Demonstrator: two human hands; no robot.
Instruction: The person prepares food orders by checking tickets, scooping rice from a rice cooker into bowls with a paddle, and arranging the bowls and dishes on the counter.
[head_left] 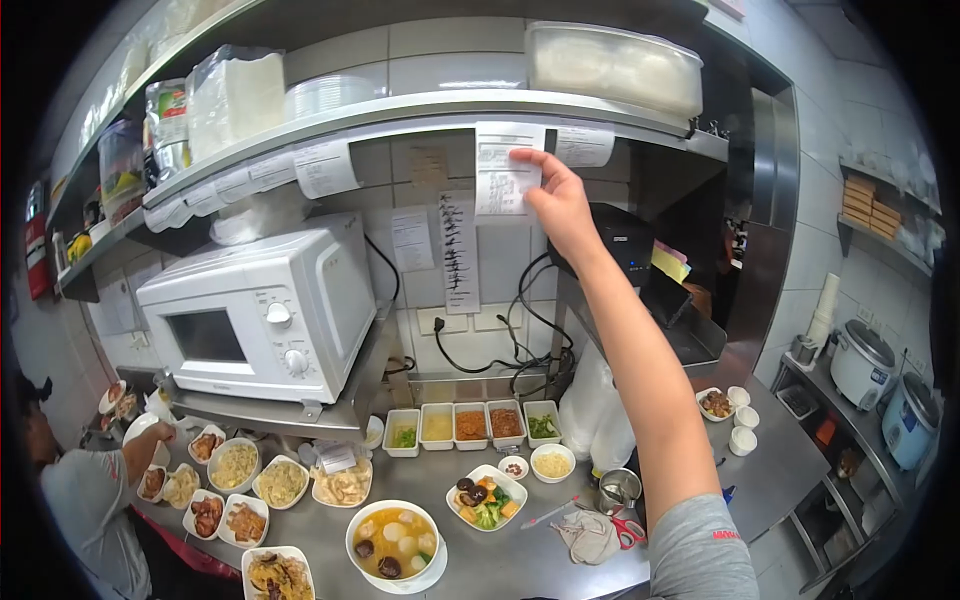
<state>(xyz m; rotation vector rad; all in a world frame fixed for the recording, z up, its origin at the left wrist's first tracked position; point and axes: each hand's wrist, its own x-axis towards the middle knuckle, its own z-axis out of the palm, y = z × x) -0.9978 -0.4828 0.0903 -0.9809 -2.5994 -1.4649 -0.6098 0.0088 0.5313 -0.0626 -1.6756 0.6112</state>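
Observation:
My right hand [556, 200] is raised to the shelf edge, its thumb and index finger closed on the right side of a printed paper slip [503, 180]. The slip hangs from the metal shelf rail [420, 103], with another slip [585, 146] just right of it. More slips [325, 168] hang along the rail to the left. My left hand does not show. Below on the steel counter stand a bowl of yellow soup with mushrooms and pale balls [392, 541] and a dish of vegetables [487, 498].
A white microwave [262, 310] stands on a shelf at left. A co-worker [80, 500] reaches over several food bowls [235, 466]. Small topping containers [471, 426] line the counter's back. Red scissors [629, 533] lie near my forearm. A black printer [625, 240] stands behind it.

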